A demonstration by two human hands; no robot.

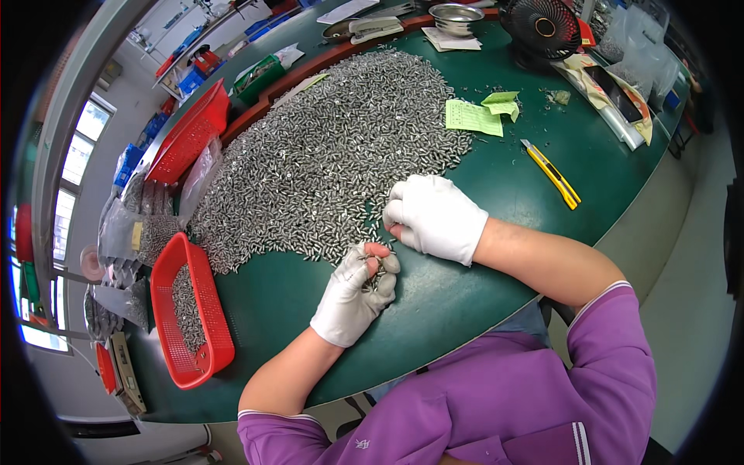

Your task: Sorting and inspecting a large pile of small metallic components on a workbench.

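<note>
A wide heap of small silvery metal screws covers the middle of the green table. My left hand, in a white glove with bare thumb and fingertip showing, is curled round a few of these screws at the heap's near edge. Just to its right and farther off, my right hand, gloved too, rests at the heap's lower right edge with fingers bent inward. Whatever its fingertips pinch is hidden beneath the hand. The two hands are close together but apart.
A red plastic basket partly filled with screws stands at the left, near bagged screws. Another red basket leans farther back. On the right lie a yellow utility knife, green paper slips, a phone and a black fan.
</note>
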